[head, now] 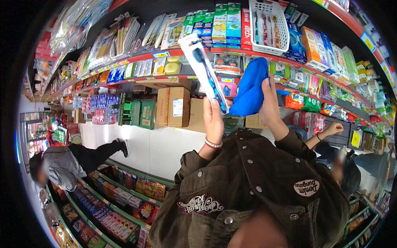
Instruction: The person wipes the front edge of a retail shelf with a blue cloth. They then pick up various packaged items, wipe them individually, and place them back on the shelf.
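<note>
My left hand (214,119), with a beaded bracelet at the wrist, grips the lower end of a toothbrush in a clear and white package (207,74). The dark blue brush tilts, its bristled head up and to the left. My right hand (270,104) is closed around a bundled bright blue cloth (251,88). Its fingers are partly hidden behind the cloth. The two held things are close together in front of the store shelf (198,52).
Toothpaste boxes (220,23) and a white plastic basket of toothbrushes (269,43) line the upper shelf. Cardboard boxes (173,107) stand below. Another person (62,161) is at the left, and a second person (344,167) is at the right. Snack racks (124,198) are behind me.
</note>
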Demonstrator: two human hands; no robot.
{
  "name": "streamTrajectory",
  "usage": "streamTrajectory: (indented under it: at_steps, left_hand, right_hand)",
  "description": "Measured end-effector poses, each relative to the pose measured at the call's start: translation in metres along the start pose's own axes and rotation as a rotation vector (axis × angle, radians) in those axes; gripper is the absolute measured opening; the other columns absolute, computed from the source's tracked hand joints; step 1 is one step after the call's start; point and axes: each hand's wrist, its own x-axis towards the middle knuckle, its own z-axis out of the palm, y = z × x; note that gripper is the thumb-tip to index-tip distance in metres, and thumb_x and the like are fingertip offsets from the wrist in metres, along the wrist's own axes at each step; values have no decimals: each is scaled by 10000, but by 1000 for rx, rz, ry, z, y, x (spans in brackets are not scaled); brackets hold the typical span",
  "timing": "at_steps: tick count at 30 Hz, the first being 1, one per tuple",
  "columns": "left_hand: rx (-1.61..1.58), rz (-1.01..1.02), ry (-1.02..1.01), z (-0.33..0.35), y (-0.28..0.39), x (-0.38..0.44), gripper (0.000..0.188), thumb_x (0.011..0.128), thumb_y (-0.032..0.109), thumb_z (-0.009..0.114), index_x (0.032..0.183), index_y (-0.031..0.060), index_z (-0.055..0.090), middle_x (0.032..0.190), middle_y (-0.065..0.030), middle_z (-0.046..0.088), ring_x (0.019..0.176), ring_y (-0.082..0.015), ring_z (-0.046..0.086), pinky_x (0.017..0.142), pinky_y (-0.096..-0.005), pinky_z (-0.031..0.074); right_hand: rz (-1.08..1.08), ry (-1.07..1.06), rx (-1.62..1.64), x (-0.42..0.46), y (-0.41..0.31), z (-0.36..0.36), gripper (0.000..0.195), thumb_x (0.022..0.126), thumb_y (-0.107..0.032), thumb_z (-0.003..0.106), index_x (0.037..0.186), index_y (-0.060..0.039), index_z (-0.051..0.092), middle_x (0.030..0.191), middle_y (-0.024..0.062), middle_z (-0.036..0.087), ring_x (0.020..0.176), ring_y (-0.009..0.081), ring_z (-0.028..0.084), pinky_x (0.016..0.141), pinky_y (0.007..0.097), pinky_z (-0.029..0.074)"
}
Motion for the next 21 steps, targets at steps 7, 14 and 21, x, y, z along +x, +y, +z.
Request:
streamTrajectory:
  at_steps: [7,14,21]
  left_hand:
    - [-519,-121,320,-23,14,20,268,985,317,384,1146,102,382,857,-61,546,683,-144,552,623,-286,488]
    - [240,24,-95,-13,8,-10,455,946,95,380,1383,40,262,1165,-111,505,996,-163,531,879,-292,438]
    - [106,-308,-394,-38,12,-39,472,975,184,405,1388,45,224,838,-33,485,642,-93,479,575,-225,429]
  right_hand:
    - [-190,-436,-292,-28,-22,31,415,945,-287,501,1283,-54,442,1229,68,490,1129,146,443,977,285,337]
    - [-703,-505,-818,-2,0,54,465,920,-209,485,1358,-76,397,1430,194,259,1322,361,263,1088,443,192]
    - [-951,-327,-1113,51,27,72,157,839,-104,568,972,-128,649,1220,108,516,1202,334,431,1016,442,313]
